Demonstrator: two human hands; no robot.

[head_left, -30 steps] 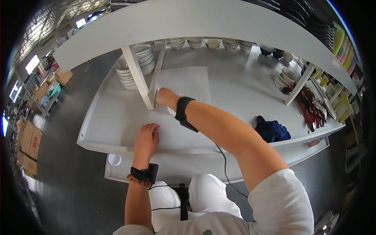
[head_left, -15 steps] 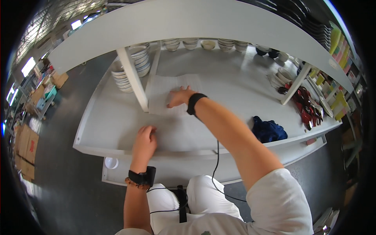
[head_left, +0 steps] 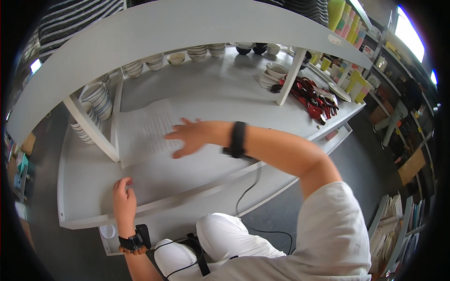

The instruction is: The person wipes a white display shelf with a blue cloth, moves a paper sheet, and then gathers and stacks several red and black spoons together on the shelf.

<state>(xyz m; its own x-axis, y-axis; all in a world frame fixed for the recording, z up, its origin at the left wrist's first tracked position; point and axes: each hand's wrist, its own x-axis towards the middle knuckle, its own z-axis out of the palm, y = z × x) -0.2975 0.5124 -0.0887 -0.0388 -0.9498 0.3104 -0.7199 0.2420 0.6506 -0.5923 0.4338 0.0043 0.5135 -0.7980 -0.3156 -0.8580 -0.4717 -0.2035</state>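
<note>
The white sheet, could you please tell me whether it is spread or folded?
Spread: the sheet lies on the shelf with its broad, rippled face showing.

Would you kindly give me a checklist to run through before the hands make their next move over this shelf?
1. Right hand free: ok, fingers spread, nothing gripped.
2. Right hand off the thin white sheet: cannot tell; its fingertips overlap the sheet's right side in this view.
3. Left hand free: ok, loosely curled near the front edge, no object visible in it.
4. Sheet clear of the white upright post: cannot tell; its near-left corner lies close by the post's foot.
5. Striped bowl stacks off the sheet: ok, beyond the post on the left.
6. Red utensils away from both hands: ok, piled at the right.
</note>
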